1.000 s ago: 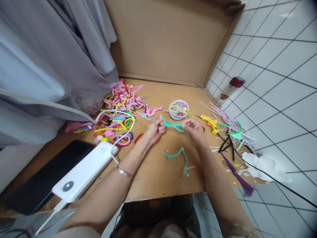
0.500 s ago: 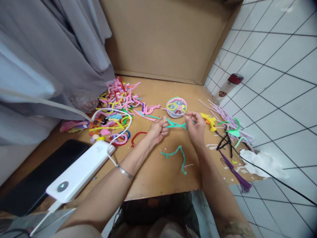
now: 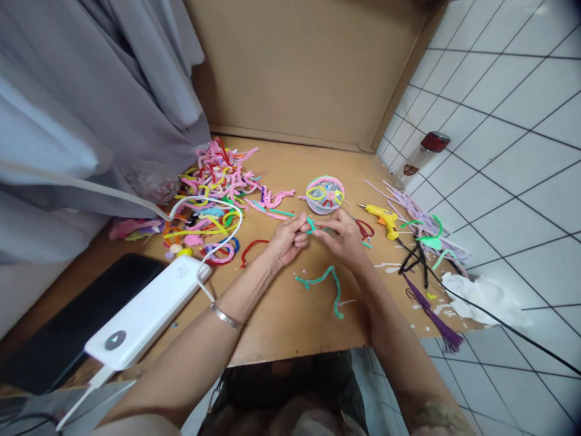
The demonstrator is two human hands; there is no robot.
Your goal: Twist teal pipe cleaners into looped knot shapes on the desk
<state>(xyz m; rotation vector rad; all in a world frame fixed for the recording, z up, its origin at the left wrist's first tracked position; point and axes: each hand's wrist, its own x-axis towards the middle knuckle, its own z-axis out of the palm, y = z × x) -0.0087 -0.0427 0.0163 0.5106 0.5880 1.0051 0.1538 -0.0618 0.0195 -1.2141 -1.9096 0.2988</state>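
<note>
My left hand (image 3: 289, 240) is closed in a pinch on a teal pipe cleaner (image 3: 310, 225) above the middle of the table. Close against it, my right hand (image 3: 341, 236) pinches the same pipe cleaner with thumb and forefinger. Only a short crossed bit shows between the fingertips; the rest is hidden by the hands. Below them a bent teal pipe cleaner (image 3: 336, 284) lies on the table. Just beyond the hands stands a round tub (image 3: 323, 204) with yellow and pink pieces on top. Red-handled scissors (image 3: 365, 228) lie partly behind my right hand.
A heap of colourful pipe cleaners (image 3: 227, 175) covers the back left. A white power bank (image 3: 145, 315) and its cable lie at left. On the right are a yellow glue gun (image 3: 384, 219), lilac pipe cleaners (image 3: 417, 212), a purple tassel (image 3: 438, 321) and a bottle (image 3: 420, 160).
My right hand has moved left, close to my left hand, uncovering the scissors. The stretch of teal pipe cleaner between the hands is now much shorter.
</note>
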